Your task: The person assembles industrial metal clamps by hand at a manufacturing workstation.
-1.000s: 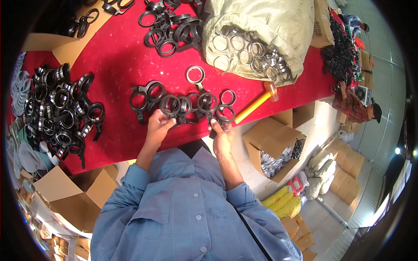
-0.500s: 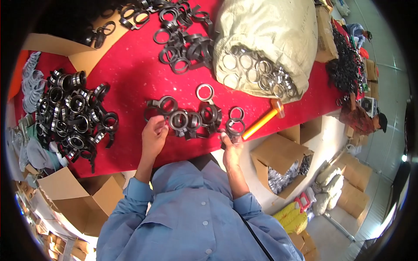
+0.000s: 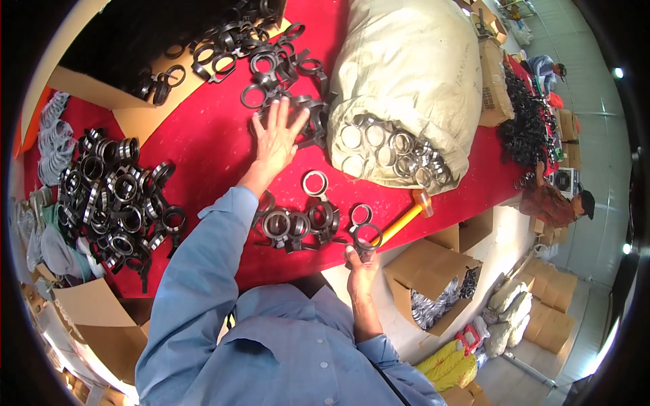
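Observation:
My left hand (image 3: 276,139) stretches forward, its fingers spread over the near edge of a pile of black ring-shaped holders (image 3: 265,64). Nothing is gripped in it. Near the table's front edge my right hand (image 3: 363,274) is closed on the stem of a black ring holder (image 3: 367,237). A silver metal ring (image 3: 361,215) shows just beyond that holder; whether they touch I cannot tell. Between my arms lies a small group of black holders (image 3: 298,227), some with metal rings in them. Another metal ring (image 3: 315,183) rests at their far side.
A hammer (image 3: 399,227) with a yellow handle lies right of my right hand. Beyond it, a pale sack (image 3: 406,81) spills metal rings (image 3: 399,145). Assembled rings (image 3: 122,196) are heaped at left. An open carton (image 3: 433,271) stands below the table edge; a co-worker (image 3: 558,203) is far right.
My left hand has moved forward from the small near group to the far pile, its fingers opening out. My right hand still grips the black holder. The whole view has shifted slightly.

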Available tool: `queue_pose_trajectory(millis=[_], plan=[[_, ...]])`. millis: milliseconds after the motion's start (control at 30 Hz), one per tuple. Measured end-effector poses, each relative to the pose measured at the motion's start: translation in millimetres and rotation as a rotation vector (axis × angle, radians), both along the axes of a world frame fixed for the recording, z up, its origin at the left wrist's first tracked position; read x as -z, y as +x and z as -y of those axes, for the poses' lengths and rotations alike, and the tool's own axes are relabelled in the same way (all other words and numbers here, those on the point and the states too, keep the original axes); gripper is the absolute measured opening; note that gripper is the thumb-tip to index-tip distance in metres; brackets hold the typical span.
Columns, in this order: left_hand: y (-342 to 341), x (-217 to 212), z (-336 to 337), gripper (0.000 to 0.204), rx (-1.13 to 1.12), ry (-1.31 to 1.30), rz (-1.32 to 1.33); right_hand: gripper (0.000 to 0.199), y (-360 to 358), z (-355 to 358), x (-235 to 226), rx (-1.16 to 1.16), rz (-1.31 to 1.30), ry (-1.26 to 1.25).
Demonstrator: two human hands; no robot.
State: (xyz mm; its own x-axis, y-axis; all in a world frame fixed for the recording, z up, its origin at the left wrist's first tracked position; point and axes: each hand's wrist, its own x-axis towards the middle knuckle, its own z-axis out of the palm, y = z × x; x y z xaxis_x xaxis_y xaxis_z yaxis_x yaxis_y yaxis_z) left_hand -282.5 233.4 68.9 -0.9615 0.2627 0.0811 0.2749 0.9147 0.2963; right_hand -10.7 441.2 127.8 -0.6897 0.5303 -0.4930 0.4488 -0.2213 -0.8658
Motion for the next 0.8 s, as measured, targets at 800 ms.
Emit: queue_pose_trajectory(millis=[800], plan=[[-55.1,-11.1,-63.8,0.067,0.305,0.208,0.064,0.036,8.4,-19.1,2.5,0.063,0.064,0.060]])
